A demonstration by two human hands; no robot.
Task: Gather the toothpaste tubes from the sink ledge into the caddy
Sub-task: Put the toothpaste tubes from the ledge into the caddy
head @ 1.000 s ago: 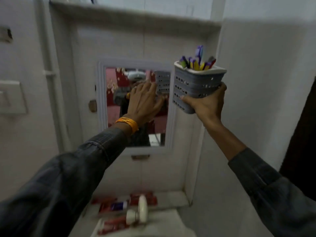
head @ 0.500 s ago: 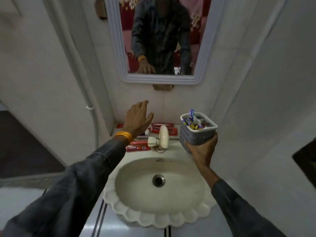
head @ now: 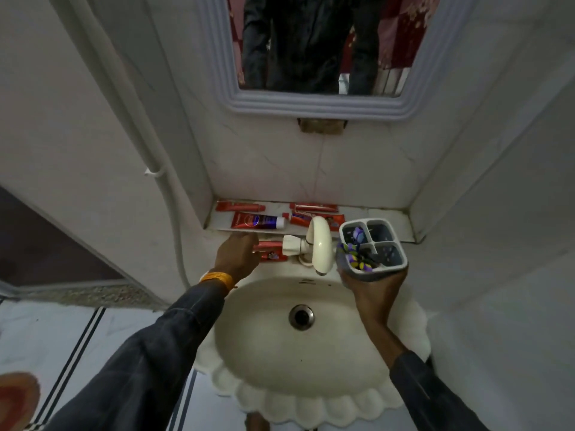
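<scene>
Caddy (head: 373, 247), toothbrushes (head: 357, 259) inside, right hand (head: 371, 289) gripping

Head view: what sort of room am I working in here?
Most likely a small home bathroom. A scalloped sink with a tap sits under a wall mirror, and toothpaste tubes lie on the ledge behind it.

Dim, flat indoor light; soft shadows. Wide-angle bends walls at edges. Slight softness, no glare.

Tubes (head: 258, 221) left of tap (head: 320, 244), caddy (head: 371, 248) right.
</scene>
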